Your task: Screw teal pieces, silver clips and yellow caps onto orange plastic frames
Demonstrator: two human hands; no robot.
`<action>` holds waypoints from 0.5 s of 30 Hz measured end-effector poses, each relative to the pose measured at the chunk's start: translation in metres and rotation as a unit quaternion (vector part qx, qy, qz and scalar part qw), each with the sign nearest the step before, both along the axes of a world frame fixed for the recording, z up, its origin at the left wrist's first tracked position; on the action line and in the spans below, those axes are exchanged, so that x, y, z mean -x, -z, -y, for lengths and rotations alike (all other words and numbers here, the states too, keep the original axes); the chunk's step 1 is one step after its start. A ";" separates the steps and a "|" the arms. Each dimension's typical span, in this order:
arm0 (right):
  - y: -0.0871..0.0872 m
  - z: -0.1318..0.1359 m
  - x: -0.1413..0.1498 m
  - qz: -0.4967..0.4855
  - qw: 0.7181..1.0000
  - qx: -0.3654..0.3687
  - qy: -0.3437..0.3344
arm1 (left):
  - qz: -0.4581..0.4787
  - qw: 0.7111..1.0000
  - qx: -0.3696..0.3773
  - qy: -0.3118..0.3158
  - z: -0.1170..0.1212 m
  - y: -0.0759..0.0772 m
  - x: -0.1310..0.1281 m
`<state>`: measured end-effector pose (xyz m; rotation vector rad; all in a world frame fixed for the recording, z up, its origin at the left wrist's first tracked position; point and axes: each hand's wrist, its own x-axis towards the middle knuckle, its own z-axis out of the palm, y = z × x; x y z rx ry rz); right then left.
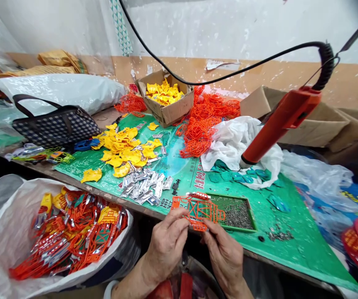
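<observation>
Progress, left to right. White sack (7,249) at lower left is well filled with finished-looking pieces: orange frames carrying yellow and silver parts, so a good share of the work appears done. On the green mat (291,232), a loose heap of yellow plastic pieces (122,149) and a smaller pile of silver metal strips (144,187) remain; a cardboard box (166,108) behind holds more yellow pieces. A tangle of bare orange lattice frames (205,120) lies right of the box. Judged from these stocks, much is left.

Piece in hand: one orange lattice frame (197,209), held over the mat's near edge, just left of a green tray of small screws (235,214).

Left hand (166,245): fingers curled, thumb and fingertips pinching the frame's lower left edge. Right hand (224,253): likewise pinching the lower right edge.

An orange electric screwdriver (278,122) hangs on its coiled cable at right, untouched.
</observation>
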<state>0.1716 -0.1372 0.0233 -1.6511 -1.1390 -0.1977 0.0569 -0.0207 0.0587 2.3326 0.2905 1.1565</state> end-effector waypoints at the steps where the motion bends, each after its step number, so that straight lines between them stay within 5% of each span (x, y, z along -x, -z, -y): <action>1: 0.001 -0.001 0.000 0.009 1.000 0.005 0.007 | 0.000 1.000 0.005 -0.002 0.000 0.001 0.000; 15: -0.005 -0.009 0.003 0.157 0.986 0.047 0.027 | -0.002 0.999 0.050 -0.004 -0.002 0.004 0.000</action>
